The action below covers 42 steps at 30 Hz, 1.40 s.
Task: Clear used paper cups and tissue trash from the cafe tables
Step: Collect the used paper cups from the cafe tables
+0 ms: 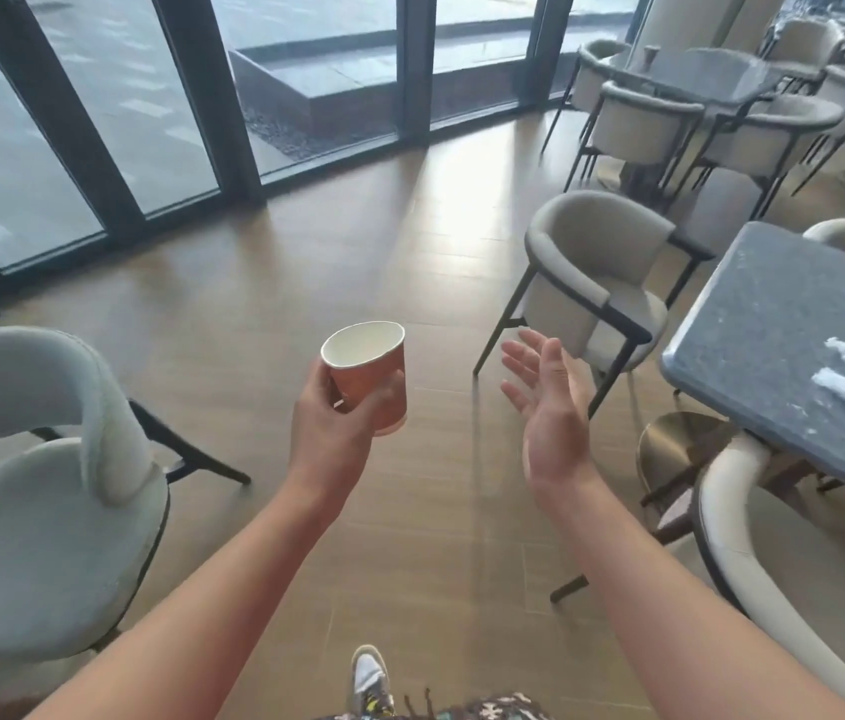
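Paper cup [366,374], orange outside and white inside, is held upright over the wooden floor, well to the left of the grey table [773,324]. The left hand [337,407] grips it with fingers and thumb curled round the lower wall. It looks empty, so I judge it very light. Its thin wall would buckle under a hard squeeze, so a gentle wrap round the middle of the wall suits it better than a pinch at the rim. The right hand [547,402] hangs between the cup and the grey table, palm turned inward, fingers straight and spread, holding nothing. Two crumpled tissues [841,385] lie on the grey table near its left edge, close together. They are soft and nearly weightless, and would probably compress to almost nothing; a fingertip pinch over each wad should lift them, and both would likely fit inside the cup. Beyond the grey table, on a farther table [711,75], stands what looks like another cup [650,53].
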Each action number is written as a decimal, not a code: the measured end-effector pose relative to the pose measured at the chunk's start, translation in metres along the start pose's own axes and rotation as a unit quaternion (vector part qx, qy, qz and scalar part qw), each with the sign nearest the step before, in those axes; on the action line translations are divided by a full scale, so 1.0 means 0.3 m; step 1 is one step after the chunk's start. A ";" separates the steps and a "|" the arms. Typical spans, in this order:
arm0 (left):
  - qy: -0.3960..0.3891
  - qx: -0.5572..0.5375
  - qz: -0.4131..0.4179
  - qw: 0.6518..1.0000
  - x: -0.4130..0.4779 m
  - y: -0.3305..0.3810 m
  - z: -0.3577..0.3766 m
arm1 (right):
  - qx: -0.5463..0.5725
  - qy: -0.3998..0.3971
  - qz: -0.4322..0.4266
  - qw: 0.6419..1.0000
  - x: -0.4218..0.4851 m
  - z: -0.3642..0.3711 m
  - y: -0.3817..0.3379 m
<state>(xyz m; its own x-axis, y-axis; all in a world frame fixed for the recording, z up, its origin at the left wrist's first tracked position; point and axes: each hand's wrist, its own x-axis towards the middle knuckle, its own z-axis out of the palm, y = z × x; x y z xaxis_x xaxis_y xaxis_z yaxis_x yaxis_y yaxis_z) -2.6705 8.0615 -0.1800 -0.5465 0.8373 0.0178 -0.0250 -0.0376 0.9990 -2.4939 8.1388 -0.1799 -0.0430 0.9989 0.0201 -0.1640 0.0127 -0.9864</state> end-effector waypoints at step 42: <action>-0.095 -0.028 0.012 0.995 3.256 -0.143 1.158 | -0.004 0.097 -0.012 0.995 3.257 0.566 0.191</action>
<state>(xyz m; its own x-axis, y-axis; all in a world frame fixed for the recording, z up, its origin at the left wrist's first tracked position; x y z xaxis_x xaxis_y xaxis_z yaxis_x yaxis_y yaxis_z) -2.9124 9.0704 -0.1911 -0.3801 0.9233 0.0546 -0.0633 -0.0849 0.9944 -2.7128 9.1077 -0.1892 0.1518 0.9883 0.0120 -0.1557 0.0359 -0.9872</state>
